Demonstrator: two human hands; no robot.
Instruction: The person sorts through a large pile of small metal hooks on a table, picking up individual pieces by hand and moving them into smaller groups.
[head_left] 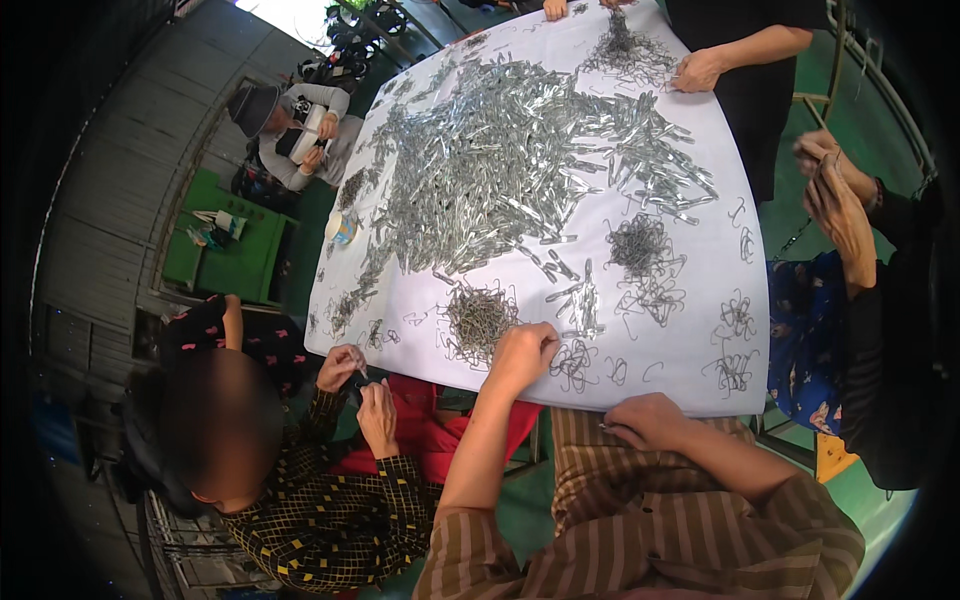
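Note:
My left hand [524, 356] is over the near edge of the white tabletop, fingers curled in, beside a dense pile of bent wire hooks [480, 322]. Whatever those fingers may hold is hidden. Just below the table edge, above my lap, my right hand [648, 422] has its fingers bent together. Something small and dark shows at its fingertips, too small to name. Loose wire hooks [573, 366] lie right of my left hand, and shiny narrow metal clips [578, 312] lie beyond it.
A large heap of metal clips [480, 160] covers the middle of the white table [700, 300]. More hooks [640, 245] lie right. A paper cup [341, 228] stands at the left edge. Co-workers sit close on my left [330, 520] and right [890, 330]; others are farther round.

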